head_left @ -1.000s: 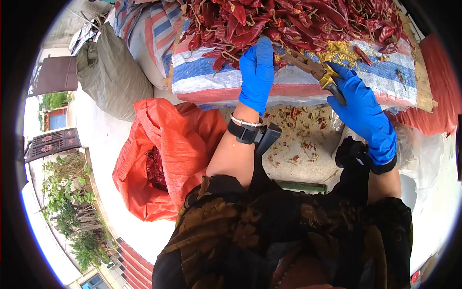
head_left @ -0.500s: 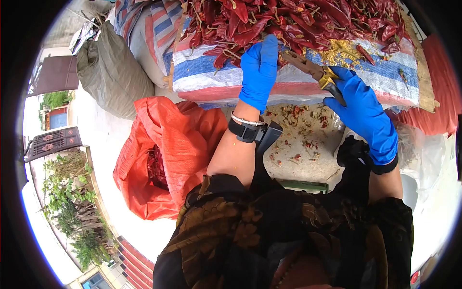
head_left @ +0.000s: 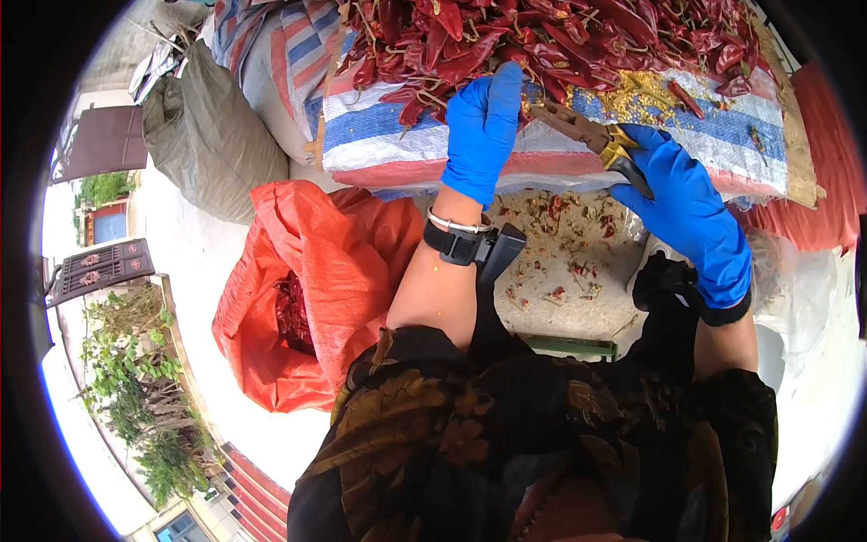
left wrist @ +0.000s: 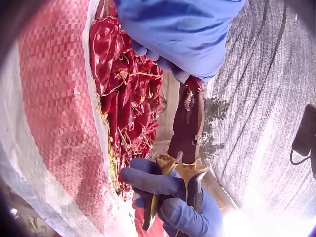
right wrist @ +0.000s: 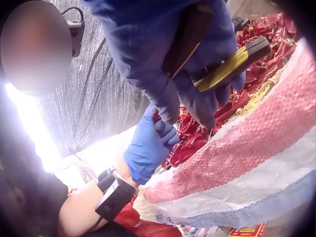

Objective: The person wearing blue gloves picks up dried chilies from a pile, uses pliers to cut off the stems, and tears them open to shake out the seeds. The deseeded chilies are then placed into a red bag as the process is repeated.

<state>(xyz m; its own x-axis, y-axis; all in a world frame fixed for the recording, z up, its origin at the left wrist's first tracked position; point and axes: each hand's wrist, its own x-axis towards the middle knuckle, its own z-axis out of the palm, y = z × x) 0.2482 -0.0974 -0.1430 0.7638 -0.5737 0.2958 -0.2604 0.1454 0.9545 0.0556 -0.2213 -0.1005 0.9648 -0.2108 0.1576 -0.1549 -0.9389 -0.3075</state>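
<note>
My left hand (head_left: 483,126), in a blue glove, grips a dried red chili, mostly hidden by the fingers; its red end (left wrist: 194,83) pokes out below them in the left wrist view. My right hand (head_left: 691,208), also gloved in blue, holds a pair of pliers (head_left: 578,126) with a rusty brown head and yellow-and-black handles. In the left wrist view the pliers' tips are at the chili's end, with a pale stem piece (left wrist: 188,100) between them. Beyond both hands lies a heap of dried red chilies (head_left: 560,45).
The heap lies on a striped woven sheet (head_left: 388,167), with yellow seeds (head_left: 641,95) scattered near the pliers. An open red sack (head_left: 271,244) holding chilies stands at the left, beside a full grey-green sack (head_left: 203,135). Chili scraps (head_left: 555,294) litter the ground below the sheet's edge.
Both hands have shifted only slightly; my left hand has drawn back a little toward the body. The pliers stay in my right hand close to the left fingertips.
</note>
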